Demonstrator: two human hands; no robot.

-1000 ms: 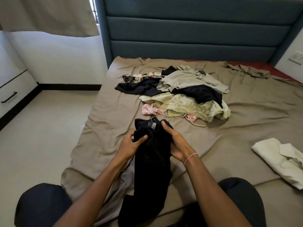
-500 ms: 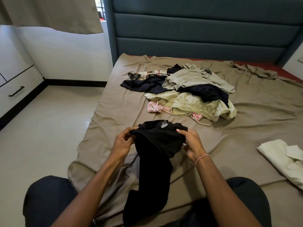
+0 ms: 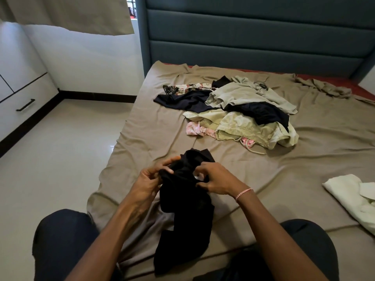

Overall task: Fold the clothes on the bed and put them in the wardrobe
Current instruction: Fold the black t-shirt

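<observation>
A black garment [image 3: 186, 216] hangs bunched over the near edge of the bed [image 3: 154, 122], its top gathered between both hands. My left hand [image 3: 150, 179] grips its left side with curled fingers. My right hand [image 3: 215, 178] pinches the right side, close to a small white tag. Further up the bed lies a loose pile of clothes [image 3: 237, 112]: beige, dark navy, floral and pink pieces. A folded pale shirt [image 3: 353, 196] lies at the bed's right edge.
A teal padded headboard [image 3: 253, 33] stands at the far end. White drawer fronts with a black handle [image 3: 25, 105] line the left wall, beyond shiny tiled floor [image 3: 56, 151]. A curtain [image 3: 67, 13] hangs top left. My knees frame the bottom.
My hands spread the garment's top apart, then drew back together, bunching the black fabric between them. The view shifted to the left, showing more floor.
</observation>
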